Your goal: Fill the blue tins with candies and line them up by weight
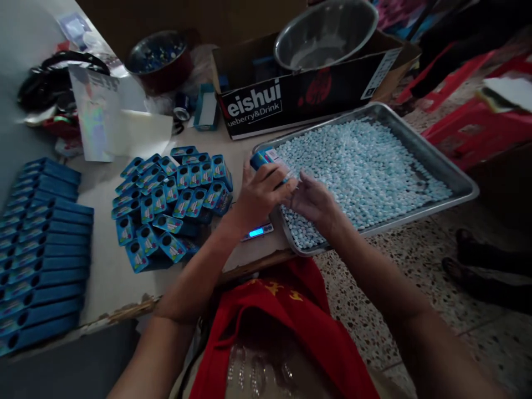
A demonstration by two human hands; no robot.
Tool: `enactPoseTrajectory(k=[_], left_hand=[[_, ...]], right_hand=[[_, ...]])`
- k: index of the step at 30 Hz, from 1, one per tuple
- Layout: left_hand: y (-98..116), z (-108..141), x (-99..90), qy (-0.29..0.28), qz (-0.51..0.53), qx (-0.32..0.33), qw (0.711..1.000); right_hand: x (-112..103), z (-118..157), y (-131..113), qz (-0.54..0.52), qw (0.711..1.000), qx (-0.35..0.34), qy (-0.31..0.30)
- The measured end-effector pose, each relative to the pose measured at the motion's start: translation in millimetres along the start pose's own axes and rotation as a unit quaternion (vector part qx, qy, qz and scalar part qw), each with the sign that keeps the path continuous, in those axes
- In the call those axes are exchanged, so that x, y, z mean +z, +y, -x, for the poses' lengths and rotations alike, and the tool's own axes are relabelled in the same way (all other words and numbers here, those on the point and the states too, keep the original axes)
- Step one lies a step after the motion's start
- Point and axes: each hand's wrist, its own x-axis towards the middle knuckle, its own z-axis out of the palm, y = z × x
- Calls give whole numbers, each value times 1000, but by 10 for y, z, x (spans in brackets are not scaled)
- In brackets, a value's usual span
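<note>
My left hand (261, 191) is wrapped round a small blue printed box (266, 158), which it holds tilted over the near left corner of a metal tray. My right hand (313, 200) is cupped against the lower end of that box, palm turned up and thumb apart; its fingertips are partly hidden, and I cannot make out whether pellets lie in it. Pale blue and white pellets (349, 166) cover most of the tray (465, 191). Below my left wrist, a small digital scale (256, 231) shows a lit blue display.
Many similar blue boxes (160, 202) stand clustered on the table, with stacked rows (45, 255) further left. Behind are a black printed carton (266, 108) bearing a steel bowl (326, 36), a dark red pot (160, 64) and a drink can (182, 106). Red stools (477, 130) stand right; someone's feet (465, 266) show below.
</note>
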Motion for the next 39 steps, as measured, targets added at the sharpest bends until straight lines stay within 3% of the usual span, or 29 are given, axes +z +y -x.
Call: enactPoseTrajectory(k=[3,6,12,15,19,24,27,30,33,36,39], left_hand=[[-121,-45,119,-4,-28,-12,1000],[-198,-4,162,52,-7,-59,997],[-176,31,47,140,67,-156,976],[-103,5,3,114,58,-129,983],[-66,-28,81,69,28,-84,994],[-140,7,194,96,46,-145,984],[-138,71,138,152,125,-225,954],[-57,210,9,200,227,-330,894],[65,446,-109,210,285,-416,837],[163,708,-132,208,300,-455,812],[193,905,-59,207,312,-460,805]], right_hand=[[-1,-75,34,-31,999,-6,18],[-46,-123,19,-89,995,13,31],[-57,-122,-13,-140,987,44,63],[-17,-97,-1,-135,988,40,68],[21,-89,21,-118,992,18,42],[36,-70,-7,-126,991,20,33],[40,-33,-40,-135,989,38,47],[32,-5,-63,-123,990,29,64],[1,5,-82,-83,995,8,59],[-37,-6,-104,-15,998,-7,59],[-38,-38,-100,70,997,-8,30]])
